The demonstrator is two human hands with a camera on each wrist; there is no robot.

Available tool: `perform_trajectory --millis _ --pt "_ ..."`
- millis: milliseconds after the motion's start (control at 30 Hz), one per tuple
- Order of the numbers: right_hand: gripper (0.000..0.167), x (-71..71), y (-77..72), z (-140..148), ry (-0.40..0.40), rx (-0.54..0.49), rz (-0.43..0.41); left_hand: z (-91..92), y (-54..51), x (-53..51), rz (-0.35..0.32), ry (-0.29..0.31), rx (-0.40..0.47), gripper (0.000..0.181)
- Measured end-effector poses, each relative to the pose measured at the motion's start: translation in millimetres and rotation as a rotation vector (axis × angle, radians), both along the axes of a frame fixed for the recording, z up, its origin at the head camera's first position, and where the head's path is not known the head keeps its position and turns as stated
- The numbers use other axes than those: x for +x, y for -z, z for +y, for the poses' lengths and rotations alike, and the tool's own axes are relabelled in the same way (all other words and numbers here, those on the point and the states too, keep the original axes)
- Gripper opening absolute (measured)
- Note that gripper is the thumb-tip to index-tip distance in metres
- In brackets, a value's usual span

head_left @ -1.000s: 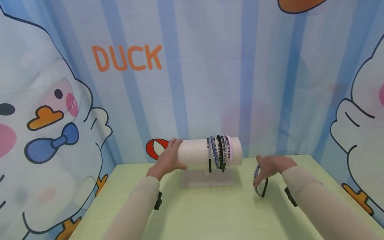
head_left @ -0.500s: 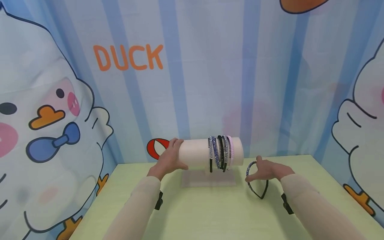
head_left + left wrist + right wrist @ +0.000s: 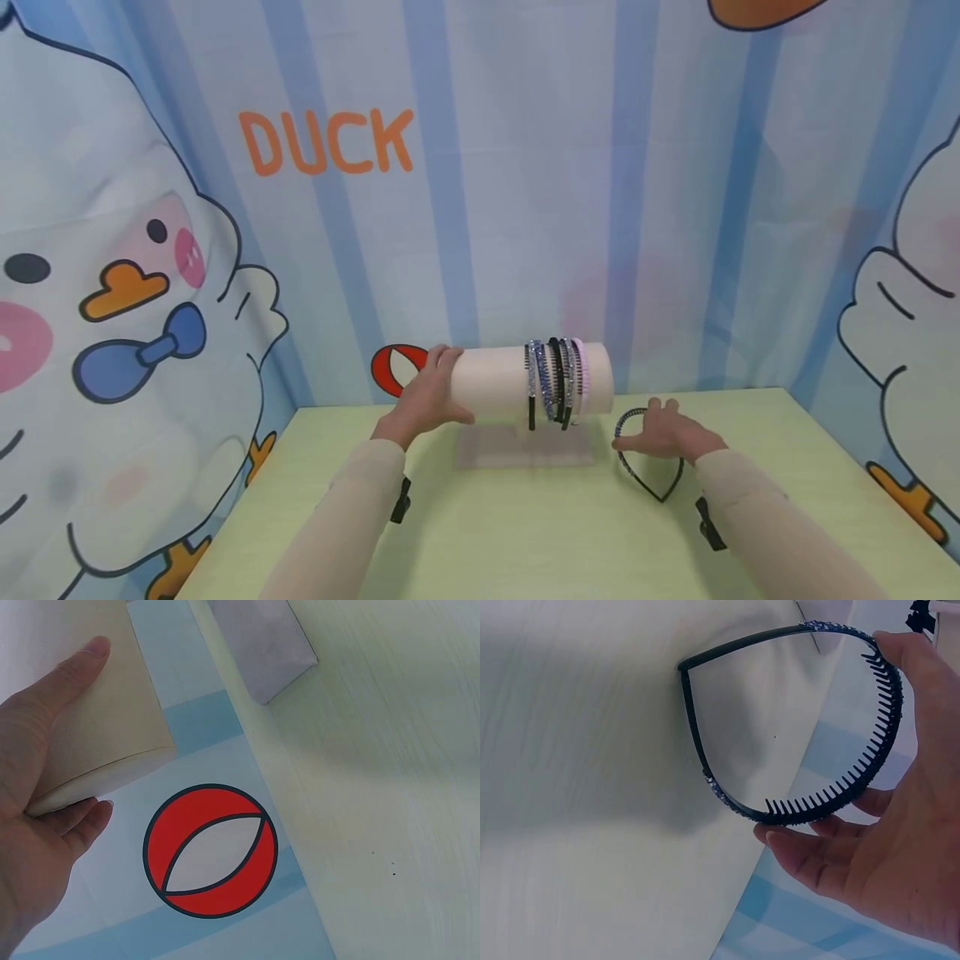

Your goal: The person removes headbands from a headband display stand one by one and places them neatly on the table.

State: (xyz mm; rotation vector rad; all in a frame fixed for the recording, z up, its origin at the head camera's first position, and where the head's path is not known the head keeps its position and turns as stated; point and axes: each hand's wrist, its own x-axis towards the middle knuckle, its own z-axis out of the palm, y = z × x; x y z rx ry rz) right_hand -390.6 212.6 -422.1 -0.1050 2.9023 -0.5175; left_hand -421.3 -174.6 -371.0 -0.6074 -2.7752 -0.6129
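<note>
A cream headband stand [image 3: 491,383], a horizontal roll on a pale base, stands at the table's back. My left hand [image 3: 429,396] grips the roll's left end; in the left wrist view the thumb [image 3: 71,679] lies along its surface, with other fingers past the end face. Several headbands [image 3: 555,382], glittery, black and pink, hang round the roll's right part. To the right of the stand my right hand [image 3: 667,432] holds a dark, glittery toothed headband [image 3: 889,727] between thumb and fingers. Its teeth point inward and its two tips meet, apart from the roll.
The stand's flat base [image 3: 480,450] rests on the pale green table [image 3: 525,533]. Right behind the table hangs a blue striped curtain [image 3: 525,208] printed with ducks and a red ball [image 3: 210,851].
The headband in my right hand has turned so that its loop faces the head camera more fully, and it has come a little nearer the stand. My left hand keeps its grip.
</note>
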Motion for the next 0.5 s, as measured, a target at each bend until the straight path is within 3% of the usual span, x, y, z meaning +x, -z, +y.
perform_trajectory --millis 333,500 --pt "0.113 1.6 3.3 -14.6 0.046 0.033 -0.022 -2.4 1.8 0.9 -0.020 -0.021 -0.008 0.105" --pt "0.104 1.9 6.3 -15.4 0.061 0.082 0.017 0.2 -1.4 1.9 -0.002 0.003 0.002 0.104"
